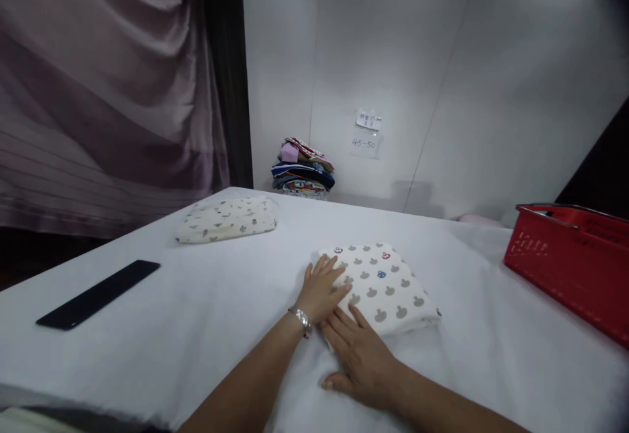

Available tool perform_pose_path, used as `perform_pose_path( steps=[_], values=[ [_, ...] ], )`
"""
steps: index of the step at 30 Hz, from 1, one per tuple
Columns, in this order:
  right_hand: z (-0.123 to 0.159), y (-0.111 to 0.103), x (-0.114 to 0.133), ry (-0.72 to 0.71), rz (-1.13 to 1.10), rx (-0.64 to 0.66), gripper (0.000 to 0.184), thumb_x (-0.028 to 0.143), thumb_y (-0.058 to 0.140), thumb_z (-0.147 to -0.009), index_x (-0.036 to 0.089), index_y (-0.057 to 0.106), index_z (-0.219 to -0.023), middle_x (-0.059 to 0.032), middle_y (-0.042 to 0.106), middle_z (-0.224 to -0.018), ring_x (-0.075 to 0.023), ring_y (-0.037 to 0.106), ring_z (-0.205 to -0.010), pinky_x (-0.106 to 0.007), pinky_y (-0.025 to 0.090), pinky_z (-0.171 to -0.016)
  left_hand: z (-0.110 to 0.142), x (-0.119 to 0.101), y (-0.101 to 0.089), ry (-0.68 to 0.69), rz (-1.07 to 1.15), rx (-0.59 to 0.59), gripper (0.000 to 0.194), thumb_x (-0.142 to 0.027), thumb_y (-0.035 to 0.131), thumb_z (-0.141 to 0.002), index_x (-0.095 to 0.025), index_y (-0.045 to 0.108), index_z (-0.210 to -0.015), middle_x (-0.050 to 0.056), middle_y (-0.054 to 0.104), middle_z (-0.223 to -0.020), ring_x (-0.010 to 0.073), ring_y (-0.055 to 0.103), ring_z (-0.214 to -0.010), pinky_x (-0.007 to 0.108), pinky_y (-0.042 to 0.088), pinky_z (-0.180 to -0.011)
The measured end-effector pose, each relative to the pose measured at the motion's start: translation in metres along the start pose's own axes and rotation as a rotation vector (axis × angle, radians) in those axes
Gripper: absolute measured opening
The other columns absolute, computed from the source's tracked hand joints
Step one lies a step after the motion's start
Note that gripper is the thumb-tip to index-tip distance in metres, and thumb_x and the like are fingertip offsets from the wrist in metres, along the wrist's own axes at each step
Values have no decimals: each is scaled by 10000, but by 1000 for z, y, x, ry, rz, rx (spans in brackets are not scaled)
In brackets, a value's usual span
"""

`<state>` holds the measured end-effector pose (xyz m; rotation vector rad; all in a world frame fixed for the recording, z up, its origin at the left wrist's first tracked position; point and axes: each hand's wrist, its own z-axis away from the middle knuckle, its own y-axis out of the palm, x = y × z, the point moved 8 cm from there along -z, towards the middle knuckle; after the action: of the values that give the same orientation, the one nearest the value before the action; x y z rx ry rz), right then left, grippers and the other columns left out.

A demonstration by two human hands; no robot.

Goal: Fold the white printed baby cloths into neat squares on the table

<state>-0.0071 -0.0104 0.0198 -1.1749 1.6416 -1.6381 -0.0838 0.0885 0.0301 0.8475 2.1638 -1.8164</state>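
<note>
At nine o'clock from a folded white mushroom-print cloth (388,279) on the white tabletop (216,335) there is a flat black strip (101,294); at ten, a folded cream cloth (228,219) with small prints. At eleven stands a stack of folded fabrics (303,168). The left hand (322,290), with a silvery bracelet (301,320) at its wrist, lies flat on the mushroom-print cloth's nine-o'clock side — its fingers are apart. The right hand (358,357), at seven, is also unclenched — its fingertips reach the near-left edge. A red basket (560,269) sits at three.
</note>
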Motion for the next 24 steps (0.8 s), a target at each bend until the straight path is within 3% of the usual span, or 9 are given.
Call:
perform_pose_path(
  steps=[6, 8, 11, 13, 16, 20, 24],
  values=[
    [17, -27, -1, -50, -179, -59, 692, 503, 441, -879, 264, 143, -1456, -53, 310, -1459, -220, 240, -1352, -492, 132, -1119, 11, 0, 21, -17, 93, 229, 477, -494, 280, -898, -315, 440, -1310, 5, 251, -1486, 252, 120, -1387, 585, 124, -1072],
    [25, -48, -21, -2, -183, -184, 603, 429, 406, -915, 292, 162, -1449, -37, 338, -1446, -194, 274, -1339, -478, 147, -1121, 12, 2, 22, 9, 57, 230, 483, -498, 304, -892, -330, 397, -1335, -4, 229, -1493, 247, 110, -1390, 588, 105, -1074],
    [35, -69, -71, 195, -73, -320, 510, 416, 364, -930, 275, 292, -1415, -55, 370, -1426, -208, 272, -1340, -500, 159, -1109, 13, 3, 21, 31, -3, 196, 506, -512, 349, -876, -346, 360, -1354, -7, 216, -1498, 251, 96, -1391, 586, 71, -1080],
    [41, -66, -107, 364, 25, -284, 539, 485, 354, -915, 224, 368, -1386, -94, 345, -1434, -251, 241, -1349, -528, 162, -1093, 15, 3, 21, 47, -28, 188, 507, -508, 346, -879, -342, 354, -1358, 0, 211, -1500, 256, 89, -1392, 586, 61, -1080],
    [50, -42, -142, 510, 117, -156, 627, 567, 313, -894, 173, 390, -1375, -123, 298, -1451, -280, 200, -1358, -535, 161, -1082, 16, 4, 23, 61, -53, 185, 511, -505, 328, -888, -328, 342, -1367, 9, 188, -1507, 250, 67, -1394, 578, 49, -1084],
    [54, -26, -152, 521, 121, -103, 647, 580, 280, -895, 169, 369, -1386, -116, 255, -1469, -265, 179, -1366, -515, 150, -1087, 17, 6, 24, 45, -55, 186, 525, -529, 308, -888, -332, 325, -1375, 5, 169, -1511, 244, 56, -1396, 575, 62, -1085],
    [57, -42, -167, 555, -90, -124, 494, 485, 317, -908, 227, 511, -1283, -68, 381, -1419, -246, 262, -1342, -465, 216, -1080, 18, 5, 23, 20, -34, 197, 521, -526, 321, -887, -335, 326, -1373, -2, 167, -1511, 243, 56, -1396, 583, 76, -1079]
  ],
)
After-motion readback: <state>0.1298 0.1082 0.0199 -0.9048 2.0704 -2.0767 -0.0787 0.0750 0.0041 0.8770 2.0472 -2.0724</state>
